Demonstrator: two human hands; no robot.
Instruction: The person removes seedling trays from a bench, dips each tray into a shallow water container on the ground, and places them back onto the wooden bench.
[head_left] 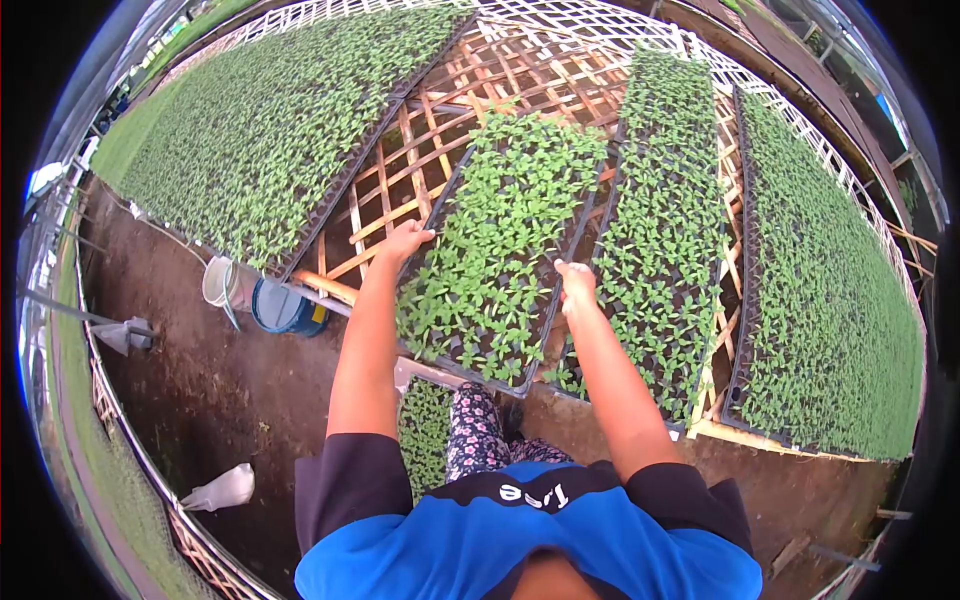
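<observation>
A black tray of green seedlings (pixel 510 230) lies in front of me over a wooden lattice bench, its near end at the bench's front edge. My left hand (pixel 405 242) is closed on the tray's left rim, thumb over the edge. On the opposite rim my right hand (pixel 575 280) grips with its fingers curled, a little nearer to me. Both hands hold the tray by its long sides. Just right of it lies another seedling tray (pixel 660 250), close alongside.
More seedling trays cover the bench at left (pixel 270 130) and at right (pixel 820 270). Bare lattice (pixel 420 150) shows between trays. Below the bench stand a blue bucket (pixel 288 306) and a white bucket (pixel 222 284). More seedlings (pixel 424 430) are beside my legs.
</observation>
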